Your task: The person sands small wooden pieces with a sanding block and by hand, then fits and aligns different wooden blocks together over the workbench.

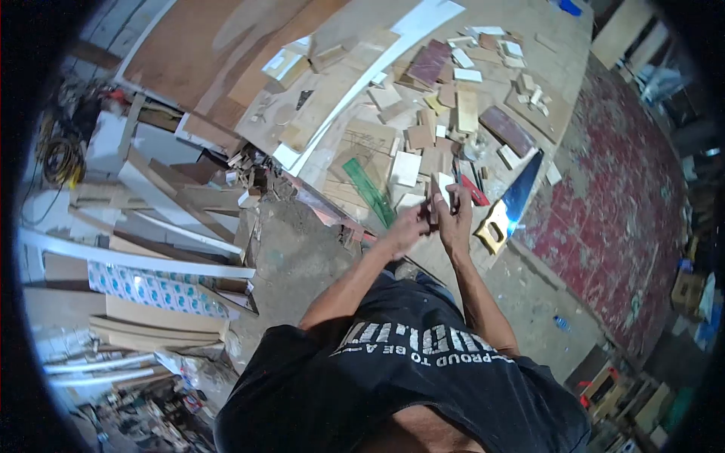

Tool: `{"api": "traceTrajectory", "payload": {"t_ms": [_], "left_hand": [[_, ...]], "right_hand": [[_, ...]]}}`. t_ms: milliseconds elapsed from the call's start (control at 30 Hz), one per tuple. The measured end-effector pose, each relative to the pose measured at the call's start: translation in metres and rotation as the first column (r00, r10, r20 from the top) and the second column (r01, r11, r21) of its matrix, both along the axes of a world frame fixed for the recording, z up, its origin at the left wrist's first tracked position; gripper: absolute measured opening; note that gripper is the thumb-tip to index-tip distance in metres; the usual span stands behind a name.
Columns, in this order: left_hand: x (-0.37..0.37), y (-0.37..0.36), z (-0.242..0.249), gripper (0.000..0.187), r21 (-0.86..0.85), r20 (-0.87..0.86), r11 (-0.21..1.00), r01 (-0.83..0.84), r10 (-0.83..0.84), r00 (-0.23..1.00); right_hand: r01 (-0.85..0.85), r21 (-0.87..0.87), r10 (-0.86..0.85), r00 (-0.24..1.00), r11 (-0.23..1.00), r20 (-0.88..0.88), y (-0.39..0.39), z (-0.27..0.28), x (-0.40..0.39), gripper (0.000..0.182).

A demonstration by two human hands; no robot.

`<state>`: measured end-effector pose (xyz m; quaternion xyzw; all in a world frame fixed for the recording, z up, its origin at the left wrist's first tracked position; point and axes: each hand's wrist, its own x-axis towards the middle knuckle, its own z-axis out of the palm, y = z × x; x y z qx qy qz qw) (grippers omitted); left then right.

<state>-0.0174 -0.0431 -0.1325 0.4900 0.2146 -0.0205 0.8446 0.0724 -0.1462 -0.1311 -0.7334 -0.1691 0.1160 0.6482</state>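
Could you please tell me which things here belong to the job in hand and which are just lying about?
In hand, it seems:
pale block, in the right hand
left hand, blurred, close by

Lying about, by the look of it:
handsaw
green strip
red tool
long white curved strip

A wooden worktable (563, 49) carries scattered wood blocks (467, 111), a green ruler (366, 190), a yellow-handled saw (517, 198) and a long white strip (370, 74)

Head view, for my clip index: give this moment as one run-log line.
right hand: seems to hold block | left hand: blurred, close by | saw: right of hands | green strip: left of hands
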Motion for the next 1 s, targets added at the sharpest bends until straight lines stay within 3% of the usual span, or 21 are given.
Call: {"api": "traceTrajectory", "payload": {"t_ms": [67, 200, 333, 400, 467, 567, 600, 667, 733, 767, 800, 833, 867, 900, 933, 1000], "left_hand": [[-0.009, -0.022, 0.001, 0.041, -0.111, 0.013, 0.993, -0.04, 0.042, 0.999], [-0.008, -0.028, 0.031, 0.055, -0.146, 0.09, 0.98, -0.139, 0.153, 0.984], [-0.008, -0.008, 0.045, 0.067, -0.267, 0.118, 0.936, -0.229, 0.268, 0.956], [-0.017, -0.008, 0.049, 0.073, -0.204, 0.128, 0.961, -0.188, 0.217, 0.968], [-0.024, -0.01, 0.046, 0.076, -0.247, 0.178, 0.969, 0.001, 0.044, 0.983], [-0.032, -0.005, 0.037, 0.078, -0.258, 0.165, 0.966, 0.028, 0.015, 0.986], [-0.031, 0.004, 0.036, 0.078, -0.254, 0.165, 0.967, 0.036, 0.006, 0.986], [-0.042, 0.036, 0.049, 0.083, -0.334, 0.216, 0.942, 0.016, 0.06, 0.975], [-0.058, 0.052, 0.047, 0.085, -0.368, 0.208, 0.921, 0.129, -0.054, 0.977], [-0.063, 0.057, 0.047, 0.085, -0.355, 0.251, 0.917, 0.181, -0.093, 0.964], [-0.066, 0.061, 0.048, 0.085, -0.363, 0.261, 0.903, 0.229, -0.138, 0.955], [-0.072, 0.064, 0.047, 0.082, -0.33, 0.243, 0.922, 0.203, -0.124, 0.962], [-0.079, 0.067, 0.048, 0.078, -0.299, 0.224, 0.939, 0.168, -0.102, 0.969], [-0.082, 0.076, 0.067, 0.087, -0.35, 0.244, 0.906, 0.237, -0.156, 0.957], [-0.088, 0.081, 0.074, 0.087, -0.353, 0.248, 0.898, 0.263, -0.181, 0.952], [-0.09, 0.099, 0.081, 0.098, -0.194, 0.355, 0.939, 0.285, -0.204, 0.912]], "right_hand": [[0.044, -0.058, -0.034, 0.986, 0.997, 0.163, 0.018, 0.006, 0.025, 0.029], [-0.012, 0.095, 0.011, 1.0, 0.995, 0.016, 0.031, 0.043, 0.042, 0.027], [-0.117, 0.038, 0.113, 0.989, 0.992, 0.094, -0.007, 0.045, -0.007, 0.02], [-0.109, 0.037, 0.101, 0.982, 0.993, 0.161, -0.002, 0.044, -0.003, 0.02], [-0.086, 0.045, 0.076, 0.977, 0.995, 0.2, 0.008, 0.037, 0.021, 0.019], [-0.08, 0.069, 0.074, 0.993, 0.994, 0.093, 0.034, 0.075, 0.037, 0.022], [-0.027, -0.004, 0.028, 0.991, 1.0, 0.129, 0.034, 0.061, 0.03, 0.021], [-0.039, -0.018, 0.041, 0.99, 0.999, 0.138, 0.01, 0.061, -0.049, 0.021], [-0.018, -0.055, 0.025, 0.991, 0.998, 0.13, 0.01, 0.057, -0.073, 0.023], [0.006, 0.058, -0.01, 0.998, 0.998, 0.069, 0.024, 0.052, -0.07, 0.025], [0.058, -0.05, -0.046, 0.976, 0.997, 0.212, 0.038, 0.047, -0.053, 0.022], [0.079, -0.043, -0.067, 0.973, 0.996, 0.221, 0.057, 0.064, -0.037, 0.021], [0.115, -0.149, -0.075, 0.965, 0.982, 0.251, 0.072, 0.066, -0.017, 0.03], [0.142, -0.055, -0.125, 0.962, 0.988, 0.241, 0.088, 0.082, -0.016, 0.03], [0.151, -0.081, -0.131, 0.97, 0.985, 0.205, 0.095, 0.081, -0.018, 0.032], [0.102, -0.029, -0.095, 0.981, 0.994, 0.171, 0.092, 0.078, -0.061, 0.033]]}}
